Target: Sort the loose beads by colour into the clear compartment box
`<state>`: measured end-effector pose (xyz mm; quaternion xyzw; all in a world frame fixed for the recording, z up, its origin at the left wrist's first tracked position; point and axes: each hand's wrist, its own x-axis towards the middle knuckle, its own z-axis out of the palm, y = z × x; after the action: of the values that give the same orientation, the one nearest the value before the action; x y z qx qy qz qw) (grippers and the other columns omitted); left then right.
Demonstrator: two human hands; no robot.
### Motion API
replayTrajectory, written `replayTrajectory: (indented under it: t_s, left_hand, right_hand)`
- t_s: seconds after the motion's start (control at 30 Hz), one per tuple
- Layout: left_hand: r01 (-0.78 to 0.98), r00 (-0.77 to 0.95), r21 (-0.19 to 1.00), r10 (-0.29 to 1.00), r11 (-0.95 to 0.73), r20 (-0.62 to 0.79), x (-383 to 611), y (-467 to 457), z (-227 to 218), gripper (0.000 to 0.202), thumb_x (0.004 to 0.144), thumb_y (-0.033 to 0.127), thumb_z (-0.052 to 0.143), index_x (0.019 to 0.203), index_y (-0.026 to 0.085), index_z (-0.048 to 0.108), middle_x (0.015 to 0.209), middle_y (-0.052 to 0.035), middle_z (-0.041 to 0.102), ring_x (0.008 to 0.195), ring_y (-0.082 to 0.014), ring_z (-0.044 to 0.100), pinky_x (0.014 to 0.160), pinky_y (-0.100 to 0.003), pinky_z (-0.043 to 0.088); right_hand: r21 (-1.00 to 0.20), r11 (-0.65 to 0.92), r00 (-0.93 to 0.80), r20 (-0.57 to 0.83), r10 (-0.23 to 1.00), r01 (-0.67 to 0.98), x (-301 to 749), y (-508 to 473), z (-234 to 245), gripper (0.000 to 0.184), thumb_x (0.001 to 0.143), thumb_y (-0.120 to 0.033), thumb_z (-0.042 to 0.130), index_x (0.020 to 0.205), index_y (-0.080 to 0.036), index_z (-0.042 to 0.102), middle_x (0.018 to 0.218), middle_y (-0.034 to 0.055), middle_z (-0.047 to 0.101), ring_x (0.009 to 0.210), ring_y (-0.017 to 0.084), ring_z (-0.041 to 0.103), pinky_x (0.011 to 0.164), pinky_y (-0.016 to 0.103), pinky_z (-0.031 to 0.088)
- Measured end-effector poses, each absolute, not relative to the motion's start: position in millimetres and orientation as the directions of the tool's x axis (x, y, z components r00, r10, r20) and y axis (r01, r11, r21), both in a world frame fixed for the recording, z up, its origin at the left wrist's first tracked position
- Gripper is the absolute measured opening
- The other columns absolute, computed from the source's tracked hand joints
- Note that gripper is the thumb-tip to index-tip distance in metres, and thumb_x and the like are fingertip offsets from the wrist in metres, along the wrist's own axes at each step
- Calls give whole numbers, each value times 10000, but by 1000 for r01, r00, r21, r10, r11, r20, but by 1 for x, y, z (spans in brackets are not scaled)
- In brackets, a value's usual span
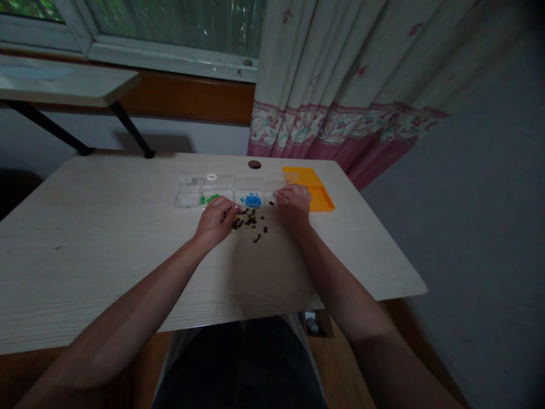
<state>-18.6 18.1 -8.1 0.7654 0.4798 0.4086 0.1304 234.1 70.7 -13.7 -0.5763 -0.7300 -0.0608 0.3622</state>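
And there was the left hand (219,218), down at the near-left edge of the loose heap — fingers curled inward, thumb close to the fingertips, though whether a piece sat between them I couldn't tell. Immediately to its right lay the dark brown pieces (251,218), a few pale bits mixed in, spread on the tabletop (128,244). Just beyond that hand, the clear tray (186,199) had green pieces (210,198) in one compartment; farther right of it, blue pieces (253,200) filled part of another.

Over to the right hand (293,199), at the tray's right end: fingers bent and drawn together low over the plastic, their grip too small to read. The orange case (323,199) lay just beside it, on its outer side, partly behind the fingers.

Here was the danger — pieces that tiny could easily have slipped from a loose pinch, and a drop near the right hand's inner side might have landed among the blue. A dragging left wrist could have scattered the heap toward the body, while a knuckle catching the rim might have jolted the tray and mixed its colours.
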Motion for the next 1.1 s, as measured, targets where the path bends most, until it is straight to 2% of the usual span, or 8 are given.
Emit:
replayTrajectory:
  t_s: [0.13,0.3,0.4,0.57,0.73,0.9,1.1]
  left_hand:
    - [600,224,611,842,-516,491,-19,19,-10,315,994,354,454,878,197,702,818,-50,624,847,-195,562,797,-339,445]
    - [621,303,545,813,-564,496,-19,19,-12,251,966,319,507,884,188,704,806,-55,624,843,-202,560,804,-356,434]
    - [621,385,497,789,-606,480,-20,18,-12,153,914,272,576,937,202,709,874,-59,641,897,-216,564,835,-375,433]
    - [644,477,426,769,-636,426,-19,14,-8,178,900,296,607,1026,226,711,975,-67,631,959,-234,551,872,-397,428]
    - [713,459,364,791,-600,405,-12,12,-7,210,897,380,637,1030,240,722,987,-69,627,961,-249,534,856,-407,410]
    - [791,405,294,819,-537,407,1,17,-13,144,891,330,642,955,220,711,975,-74,633,953,-264,529,809,-406,412]
    - [814,433,222,815,-537,385,5,18,-14,135,921,299,583,926,205,680,946,-79,628,934,-261,526,787,-403,413]
  right_hand:
    - [-303,315,-92,574,814,899,231,74,-20,236,956,-323,546,856,-223,736,1040,79,686,1028,265,508,890,428,364]
    - [-348,275,-14,599,800,896,230,75,-21,267,982,-306,496,894,-212,730,1007,80,691,1002,250,516,903,413,366]
    - [-365,292,-11,608,794,884,230,75,-21,276,983,-309,488,898,-214,733,975,80,693,977,247,521,900,407,368]
    - [-370,308,-14,620,785,876,229,76,-23,269,970,-319,510,877,-214,740,945,81,700,956,249,531,896,407,378]
    - [-377,323,-19,624,781,868,231,77,-25,263,966,-315,514,883,-225,747,958,74,705,977,244,538,909,409,386]
    - [-394,313,6,630,776,864,235,77,-24,255,961,-301,519,880,-216,745,944,72,706,962,229,541,903,396,396]
    - [-396,355,-26,636,771,847,238,78,-22,265,961,-309,509,886,-219,747,947,75,711,966,233,560,910,399,401]
